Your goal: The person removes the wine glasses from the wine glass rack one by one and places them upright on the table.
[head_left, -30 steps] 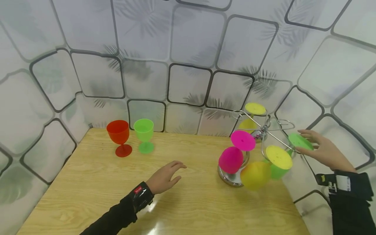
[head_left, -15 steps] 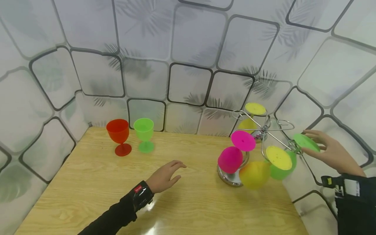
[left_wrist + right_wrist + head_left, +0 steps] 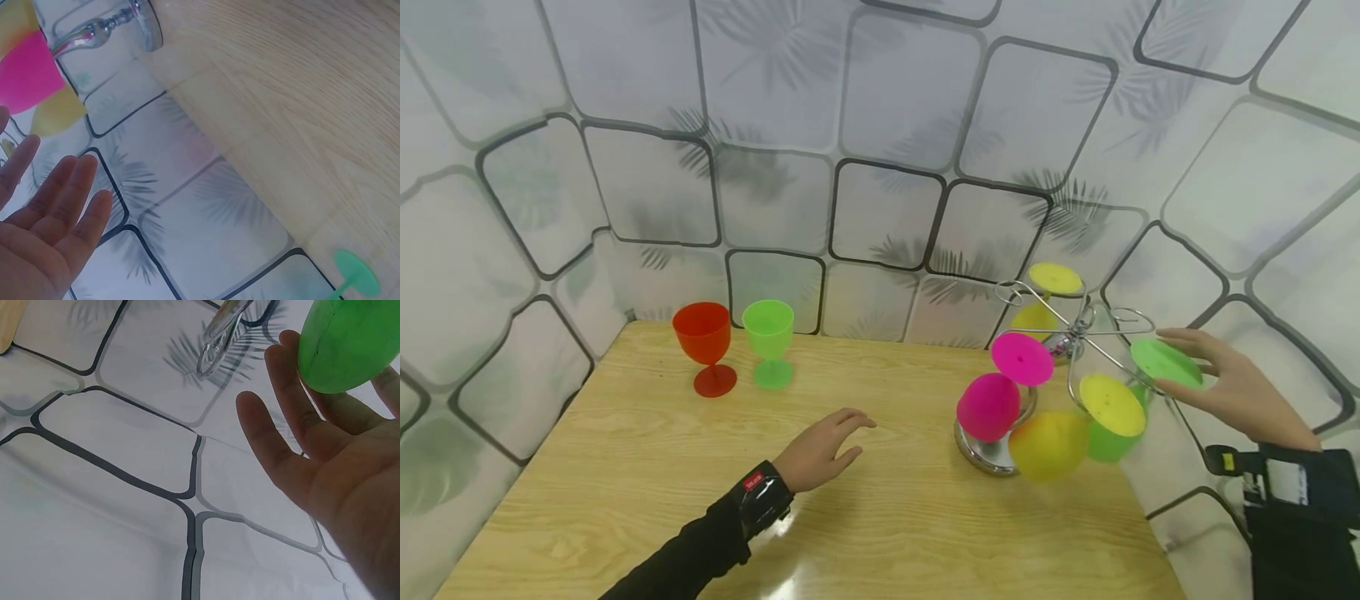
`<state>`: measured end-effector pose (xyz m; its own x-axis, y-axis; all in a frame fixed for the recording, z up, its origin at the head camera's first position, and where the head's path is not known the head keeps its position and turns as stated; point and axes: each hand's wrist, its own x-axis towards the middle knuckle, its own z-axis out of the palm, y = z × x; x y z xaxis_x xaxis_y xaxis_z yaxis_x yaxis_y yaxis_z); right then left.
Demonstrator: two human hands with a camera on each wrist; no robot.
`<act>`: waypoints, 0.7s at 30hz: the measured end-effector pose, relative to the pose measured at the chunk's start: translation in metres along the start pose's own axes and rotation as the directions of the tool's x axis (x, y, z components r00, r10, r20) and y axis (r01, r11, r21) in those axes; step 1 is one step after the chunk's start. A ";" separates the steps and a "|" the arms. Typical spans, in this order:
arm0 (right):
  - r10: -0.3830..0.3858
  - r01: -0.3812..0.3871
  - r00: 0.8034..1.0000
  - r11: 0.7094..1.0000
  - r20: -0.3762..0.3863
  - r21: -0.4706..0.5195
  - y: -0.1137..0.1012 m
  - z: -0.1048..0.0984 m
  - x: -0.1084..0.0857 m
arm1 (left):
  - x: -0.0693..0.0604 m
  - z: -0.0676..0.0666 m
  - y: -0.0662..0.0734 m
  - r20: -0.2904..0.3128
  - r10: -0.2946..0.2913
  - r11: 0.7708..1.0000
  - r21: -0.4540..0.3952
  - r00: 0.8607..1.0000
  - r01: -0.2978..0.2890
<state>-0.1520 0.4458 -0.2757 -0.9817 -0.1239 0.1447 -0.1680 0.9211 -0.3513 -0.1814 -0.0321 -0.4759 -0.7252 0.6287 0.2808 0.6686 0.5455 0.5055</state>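
My right hand [image 3: 1247,392] pinches the rim of the round base of a green plastic goblet [image 3: 1165,362], which hangs upside down at an arm of a chrome wire goblet rack [image 3: 1077,328]. The bowl of this goblet is partly covered by a yellow goblet [image 3: 1112,405] in the head view. In the right wrist view the green bowl sits beside my fingers [image 3: 284,381]. Over the table, my left hand [image 3: 820,454] holds nothing, its fingers loosely extended. Also hanging upside down on the rack are a pink goblet [image 3: 1022,358] and another yellow goblet [image 3: 1054,278] behind.
A red goblet [image 3: 702,333] and a second green goblet [image 3: 768,329] stand upright at the back left of the wooden table [image 3: 895,517]. The rack's round chrome foot [image 3: 988,458] rests near the table's right edge. Patterned cloth walls [image 3: 895,217] enclose the table's back and sides.
My right hand shifted right with the green goblet, away from the rack's arm, then came back left toward it. The left hand and the goblets on the table have stayed put.
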 end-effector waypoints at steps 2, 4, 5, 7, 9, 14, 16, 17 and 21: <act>-0.001 0.001 1.000 1.000 0.008 0.003 -0.002 0.001 0.004 | 0.000 0.000 0.000 0.002 -0.005 1.000 0.005 1.000 0.005; -0.004 0.004 1.000 1.000 0.013 0.014 -0.003 0.001 0.009 | 0.000 -0.001 -0.001 0.002 -0.006 1.000 0.009 1.000 0.006; -0.004 0.003 1.000 1.000 0.016 0.019 -0.003 0.002 0.012 | -0.001 -0.001 -0.001 0.001 -0.006 1.000 0.011 1.000 0.006; -0.013 0.013 1.000 1.000 0.016 0.029 -0.001 0.002 0.017 | -0.001 -0.001 -0.001 0.000 -0.008 1.000 0.014 1.000 0.008; -0.018 0.017 1.000 0.999 0.014 0.036 0.001 0.002 0.022 | -0.001 -0.002 -0.002 -0.004 -0.004 1.000 0.017 1.000 0.005; -0.008 0.007 1.000 1.000 0.016 0.026 0.013 0.001 0.030 | -0.002 -0.002 -0.002 0.000 -0.007 1.000 0.024 1.000 0.007; 0.011 -0.011 1.000 1.000 0.028 0.021 0.019 0.000 0.031 | -0.002 -0.002 -0.002 0.003 -0.011 1.000 0.024 1.000 0.011; 0.023 -0.023 0.999 1.000 0.032 0.014 0.021 0.000 0.031 | -0.002 -0.002 -0.002 0.002 -0.011 1.000 0.022 1.000 0.011; 0.053 -0.053 0.998 0.999 0.027 -0.007 0.028 -0.002 0.028 | -0.003 -0.004 -0.001 -0.009 -0.005 1.000 0.022 1.000 0.005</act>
<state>-0.1842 0.4690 -0.2800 -0.9913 -0.0844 0.1008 -0.1149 0.9288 -0.3524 -0.1810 -0.0366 -0.4743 -0.7300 0.6208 0.2860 0.6683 0.5606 0.4890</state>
